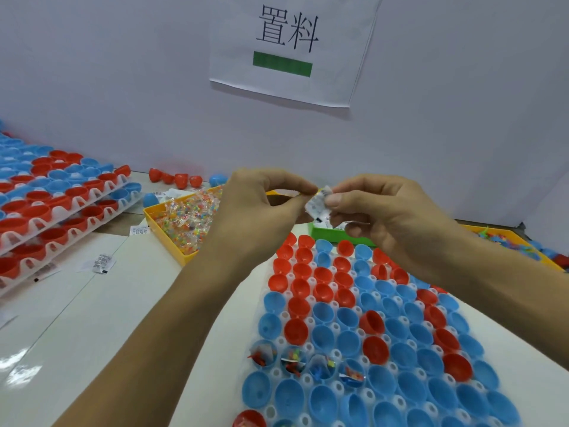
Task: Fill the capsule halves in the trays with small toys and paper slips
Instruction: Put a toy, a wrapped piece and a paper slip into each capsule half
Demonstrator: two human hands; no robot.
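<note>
Head view: the left hand (258,204) and right hand (372,211) meet in one grip, fingertips pinching a small paper slip (318,204). Below the grip, the tray (303,380) holds open capsule halves (323,334); four hold toys. The step seems to be separating a slip; next, dropping it into a half.

1. Left hand (258,208) and right hand (381,211) are raised above the tray (335,386), pinching a small wad of paper slips (318,204) between them.
2. Tray holds red and blue capsule halves (323,334); four near-row halves already contain toys and slips.
3. Yellow bin (163,224) of wrapped small toys sits left of the hands.
4. Stacked trays (46,217) lie far left.
5. Green bin (323,232) shows under the right hand.
</note>
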